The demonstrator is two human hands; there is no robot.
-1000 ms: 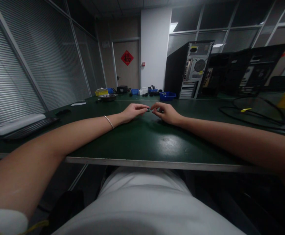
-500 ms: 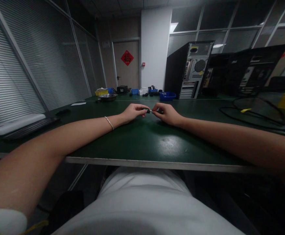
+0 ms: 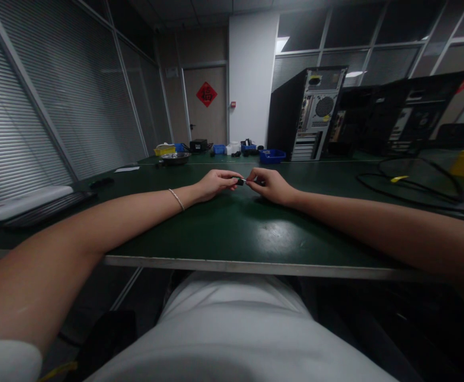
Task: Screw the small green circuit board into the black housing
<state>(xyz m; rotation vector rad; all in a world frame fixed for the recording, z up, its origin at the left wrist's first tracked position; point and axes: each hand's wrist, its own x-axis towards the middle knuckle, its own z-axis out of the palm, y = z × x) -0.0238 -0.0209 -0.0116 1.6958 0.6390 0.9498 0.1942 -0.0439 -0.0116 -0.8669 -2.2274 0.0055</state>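
Both my arms stretch out over a dark green table. My left hand and my right hand meet near the table's middle. Between their fingertips they pinch a small dark part with a pale bit on its right side; it is too small to identify. A thin bracelet sits on my left wrist. Both hands rest low, close to the tabletop.
A computer tower stands at the back right with its rear facing me, more dark cases beside it. Blue bins, a yellow bin and a metal bowl line the far edge. Black cables lie right, a keyboard left.
The hands stay together at the same spot; the fingers shifted slightly around the small part. The view has barely moved.
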